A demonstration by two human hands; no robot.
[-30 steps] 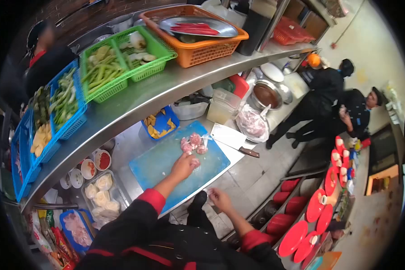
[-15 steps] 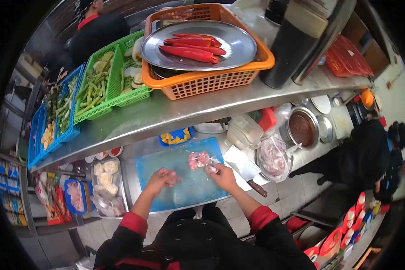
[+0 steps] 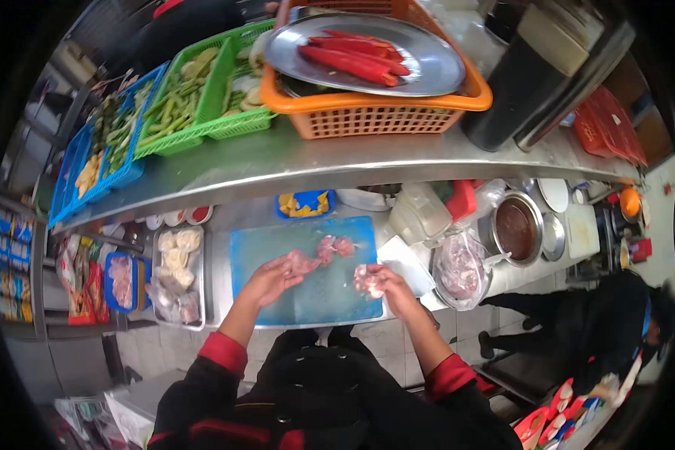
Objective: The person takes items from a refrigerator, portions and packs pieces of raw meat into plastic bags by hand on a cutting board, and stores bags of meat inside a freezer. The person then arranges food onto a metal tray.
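Observation:
A blue cutting board [image 3: 307, 292] lies in front of me. My left hand [image 3: 274, 279] is over its left half, fingers closed on a piece of raw meat [image 3: 301, 262]. Near the board's right edge, my right hand [image 3: 390, 289] holds another pinkish meat piece [image 3: 368, 280] between its fingers. More raw meat [image 3: 335, 247] rests on the board between the two hands, toward the back. The cleaver blade [image 3: 405, 264] lies right of the board; its handle is mostly hidden behind my right hand.
A metal shelf [image 3: 337, 169] spans above, with an orange basket [image 3: 375, 122], green baskets [image 3: 240, 124] and a plate of red chilies. Right stand bagged meat [image 3: 459, 270] and a pot of sauce [image 3: 516, 229]. A tray of pale portions [image 3: 178, 281] is left. A person [image 3: 600, 322] stands at right.
My right hand has moved right and lifted a meat piece away from the pile. My left hand has come to hold a piece beside the pile. The view has shifted.

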